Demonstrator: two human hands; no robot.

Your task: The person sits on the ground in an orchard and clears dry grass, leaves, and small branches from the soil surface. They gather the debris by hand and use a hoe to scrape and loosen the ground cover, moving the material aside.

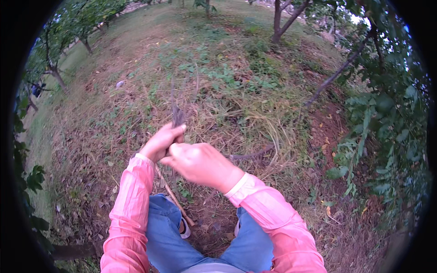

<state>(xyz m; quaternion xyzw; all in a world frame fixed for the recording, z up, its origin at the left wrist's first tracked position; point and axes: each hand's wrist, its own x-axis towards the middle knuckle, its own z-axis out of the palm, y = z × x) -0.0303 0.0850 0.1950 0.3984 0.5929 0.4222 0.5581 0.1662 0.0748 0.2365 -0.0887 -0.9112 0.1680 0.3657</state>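
My left hand [163, 140] is closed around a bundle of thin dark stalks or twigs [177, 116], which stands up above the thumb and blurs toward its tip. Close against it, my right hand [199, 163] has its fingers curled in, just below and to the right of the left fist. Motion blurs the right hand, and what lies between its fingers is hidden. A slim wooden stick [174, 198] slants below the hands, past my left knee, to the ground by my shoe.
Dry grass and weeds [218, 78] cover the slope ahead. A bent branch [252, 155] lies right of my hands. Leafy foliage [379, 136] hangs at the right, with a slanting bare branch [341, 68] beside it. Orchard trees [56, 73] stand to the left, and one forked trunk [278, 30] farther back.
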